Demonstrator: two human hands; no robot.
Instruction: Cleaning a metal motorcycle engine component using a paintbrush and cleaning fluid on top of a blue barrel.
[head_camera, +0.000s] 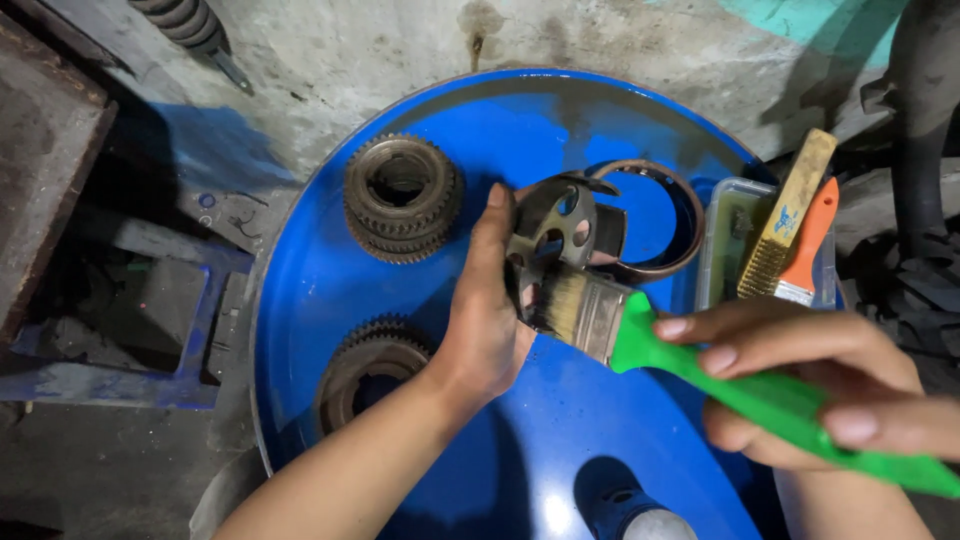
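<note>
My left hand (487, 310) grips a dark metal carrier part with round holes (556, 222), held above a blue drum lid (300, 290). My right hand (800, 385) holds a paintbrush with a green handle (760, 395); its bristles (563, 300) touch the lower edge of the metal part. Two toothed gears lie on the lid: one at the back (402, 197), one nearer to me by my left wrist (366, 372). A thin metal ring (668, 222) rests behind the held part.
A clear plastic tub (728, 235) at the lid's right edge holds a wire brush with a wooden handle (790, 212) and an orange-handled brush (810, 245). A blue cap (612, 500) sits at the lid's near edge. Blue metal frame parts (190, 330) lie on the dirty floor to the left.
</note>
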